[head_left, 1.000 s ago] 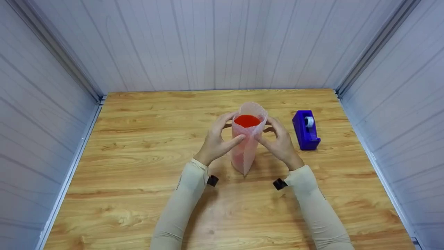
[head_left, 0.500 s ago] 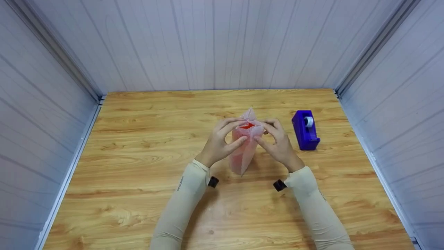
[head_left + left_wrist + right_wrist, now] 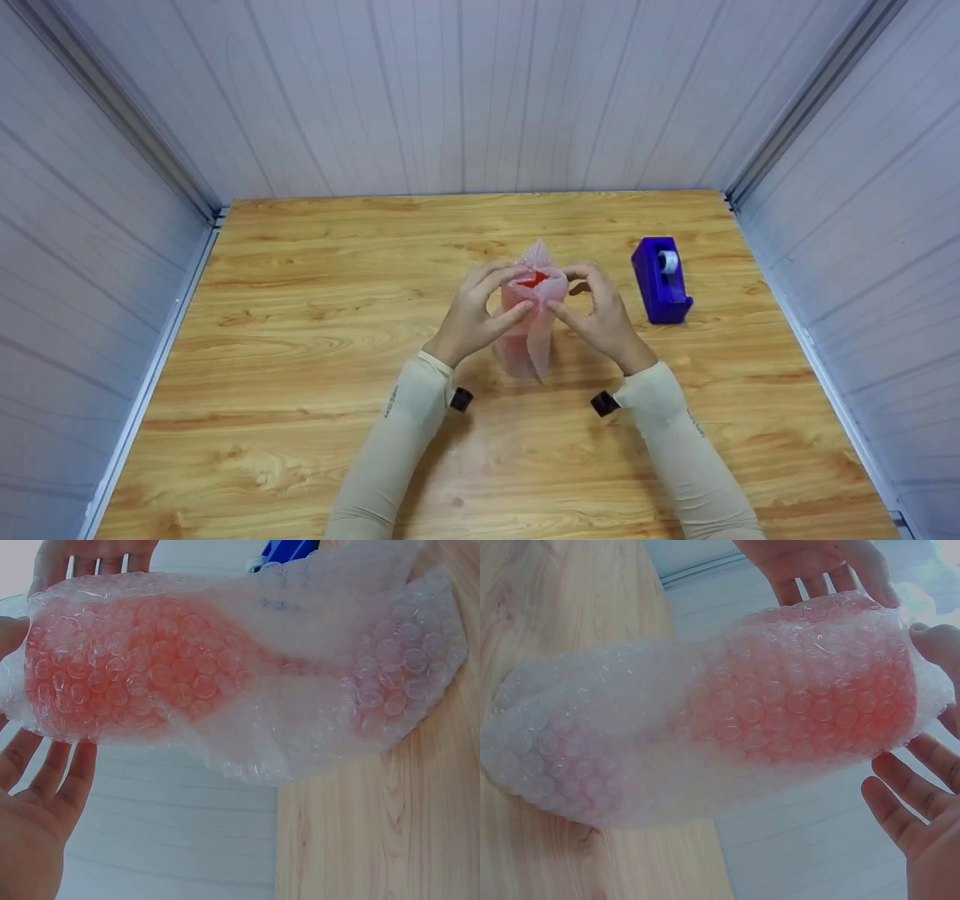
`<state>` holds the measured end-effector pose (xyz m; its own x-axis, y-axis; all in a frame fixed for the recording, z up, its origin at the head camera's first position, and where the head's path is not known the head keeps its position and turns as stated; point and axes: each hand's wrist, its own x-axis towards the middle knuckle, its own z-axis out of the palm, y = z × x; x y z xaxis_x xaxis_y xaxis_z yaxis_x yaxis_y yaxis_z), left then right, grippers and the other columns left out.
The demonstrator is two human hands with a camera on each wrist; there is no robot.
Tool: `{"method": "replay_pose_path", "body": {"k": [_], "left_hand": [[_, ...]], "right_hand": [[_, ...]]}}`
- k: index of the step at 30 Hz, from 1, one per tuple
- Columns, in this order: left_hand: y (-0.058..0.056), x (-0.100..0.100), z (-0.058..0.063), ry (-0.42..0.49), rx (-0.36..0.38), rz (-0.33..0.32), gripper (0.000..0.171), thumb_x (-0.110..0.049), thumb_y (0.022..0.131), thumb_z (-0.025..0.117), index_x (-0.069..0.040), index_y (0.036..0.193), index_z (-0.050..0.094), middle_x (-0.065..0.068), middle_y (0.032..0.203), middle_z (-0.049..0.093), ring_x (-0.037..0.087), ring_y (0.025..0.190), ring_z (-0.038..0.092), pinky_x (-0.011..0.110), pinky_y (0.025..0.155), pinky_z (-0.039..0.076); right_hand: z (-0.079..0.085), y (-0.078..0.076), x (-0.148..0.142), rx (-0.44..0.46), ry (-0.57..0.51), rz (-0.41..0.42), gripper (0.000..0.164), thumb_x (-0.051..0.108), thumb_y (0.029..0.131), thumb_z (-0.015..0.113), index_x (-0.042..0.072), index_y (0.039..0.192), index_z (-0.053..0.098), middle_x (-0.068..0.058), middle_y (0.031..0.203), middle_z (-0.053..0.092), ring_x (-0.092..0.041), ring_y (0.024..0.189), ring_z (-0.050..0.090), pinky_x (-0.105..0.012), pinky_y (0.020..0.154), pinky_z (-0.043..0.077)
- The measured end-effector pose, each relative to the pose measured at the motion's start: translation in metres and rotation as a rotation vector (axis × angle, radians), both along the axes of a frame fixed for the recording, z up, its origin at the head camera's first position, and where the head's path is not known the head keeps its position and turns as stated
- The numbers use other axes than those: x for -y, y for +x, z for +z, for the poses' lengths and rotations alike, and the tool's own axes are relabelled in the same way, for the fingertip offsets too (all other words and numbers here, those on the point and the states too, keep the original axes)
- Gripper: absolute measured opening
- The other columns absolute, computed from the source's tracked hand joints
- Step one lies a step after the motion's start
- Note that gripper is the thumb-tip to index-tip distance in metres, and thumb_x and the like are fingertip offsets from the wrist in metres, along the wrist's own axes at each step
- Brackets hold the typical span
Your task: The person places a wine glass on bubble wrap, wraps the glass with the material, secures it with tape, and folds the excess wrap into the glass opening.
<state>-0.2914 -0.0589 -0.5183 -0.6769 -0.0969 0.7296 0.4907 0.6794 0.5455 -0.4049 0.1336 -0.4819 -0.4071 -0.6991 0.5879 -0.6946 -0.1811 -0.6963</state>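
A red goblet-shaped thing (image 3: 534, 280) stands wrapped in bubble wrap (image 3: 517, 349) at the table's middle. Through the film, the left wrist view shows its wide red bowl (image 3: 180, 660) narrowing to a thin stem and spreading into a foot. My left hand (image 3: 471, 311) grips the wrap's upper left side, thumb in front and forefinger over the top edge. Opposite it, my right hand (image 3: 600, 319) pinches the upper right side, its thumb close to the left one. Between them the wrap's mouth is squeezed narrow, a little red showing, and a loose peak of film sticks up behind.
To the right of the wrapped piece stands a blue tape dispenser (image 3: 661, 285) with a white roll. The wood-grain table (image 3: 315, 330) is bounded by pale panel walls (image 3: 465, 97) at the back and both sides. A small black camera sits at each wrist.
Both hands have pressed the wrap's round mouth inward, so the wide red opening has shrunk to a small gap. The film at the back has folded into a peak. The tape dispenser stays put.
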Motion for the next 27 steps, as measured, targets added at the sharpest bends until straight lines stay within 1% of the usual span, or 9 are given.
{"method": "replay_pose_path", "body": {"k": [3,4,6,9,11,15,19,23,27], "left_hand": [[0.0,0.0,-0.003,0.003,0.006,0.003,0.046,-0.021,0.089,0.078,-0.007,0.13,0.064,0.001,0.13,0.062,0.018,0.121,0.053,0.038,0.103,0.043],[0.001,-0.001,-0.003,0.006,0.009,0.002,0.046,-0.022,0.089,0.078,-0.007,0.13,0.064,0.001,0.13,0.062,0.018,0.121,0.053,0.038,0.104,0.043],[0.001,-0.001,-0.004,0.012,0.014,0.007,0.046,-0.023,0.089,0.078,-0.007,0.13,0.064,0.001,0.13,0.062,0.017,0.121,0.053,0.038,0.104,0.043],[0.002,-0.001,-0.006,0.026,0.026,0.013,0.047,-0.025,0.089,0.078,-0.007,0.13,0.063,0.001,0.13,0.062,0.017,0.121,0.054,0.037,0.103,0.043],[0.003,-0.002,-0.007,0.039,0.03,0.012,0.048,-0.025,0.089,0.078,-0.007,0.131,0.062,0.001,0.13,0.061,0.017,0.119,0.055,0.036,0.102,0.045],[0.002,-0.003,-0.009,0.06,0.026,0.019,0.052,-0.022,0.089,0.078,-0.006,0.135,0.059,0.004,0.131,0.059,0.019,0.115,0.057,0.035,0.097,0.049],[0.002,-0.003,-0.012,0.075,0.018,0.031,0.055,-0.02,0.088,0.079,-0.006,0.136,0.058,0.005,0.132,0.058,0.019,0.114,0.058,0.034,0.094,0.05],[0.002,-0.003,-0.014,0.086,0.009,0.031,0.056,-0.02,0.087,0.081,-0.005,0.135,0.058,0.005,0.131,0.059,0.019,0.113,0.058,0.034,0.093,0.051],[0.003,-0.002,-0.016,0.098,0.01,0.021,0.056,-0.021,0.086,0.081,-0.005,0.135,0.058,0.004,0.13,0.059,0.017,0.114,0.058,0.033,0.093,0.051]], "right_hand": [[0.0,0.002,-0.001,0.033,0.012,-0.019,0.037,-0.008,0.082,0.076,-0.01,0.108,0.051,-0.019,0.115,0.058,-0.025,0.106,0.055,-0.057,0.08,0.047],[-0.003,0.001,-0.001,0.041,0.012,-0.026,0.037,-0.008,0.082,0.077,-0.011,0.106,0.049,-0.02,0.115,0.058,-0.025,0.106,0.055,-0.057,0.08,0.047],[-0.011,-0.003,0.0,0.052,0.007,-0.029,0.037,-0.008,0.081,0.077,-0.011,0.101,0.046,-0.022,0.115,0.058,-0.023,0.106,0.056,-0.056,0.081,0.047],[-0.026,-0.012,0.003,0.022,-0.004,-0.033,0.035,-0.008,0.079,0.079,-0.009,0.094,0.047,-0.021,0.115,0.06,-0.022,0.102,0.056,-0.048,0.081,0.048],[-0.034,-0.017,0.003,-0.015,-0.016,-0.031,0.032,-0.007,0.078,0.08,-0.005,0.093,0.052,-0.019,0.115,0.06,-0.023,0.101,0.055,-0.045,0.081,0.048],[-0.04,-0.021,0.003,-0.105,-0.03,-0.034,0.026,-0.003,0.079,0.081,0.003,0.096,0.063,-0.014,0.117,0.062,-0.025,0.104,0.056,-0.04,0.08,0.049],[-0.042,-0.022,0.001,-0.196,-0.03,-0.042,0.027,0.001,0.082,0.081,0.005,0.106,0.07,-0.01,0.119,0.064,-0.026,0.109,0.058,-0.033,0.089,0.05],[-0.043,-0.022,0.0,-0.286,-0.039,-0.041,0.028,0.006,0.084,0.079,0.005,0.112,0.073,-0.008,0.119,0.067,-0.029,0.109,0.059,-0.037,0.096,0.048],[-0.044,-0.022,-0.002,-0.356,-0.04,-0.032,0.023,0.014,0.09,0.076,0.007,0.112,0.073,-0.005,0.116,0.07,-0.028,0.104,0.06,-0.04,0.093,0.049]]}}
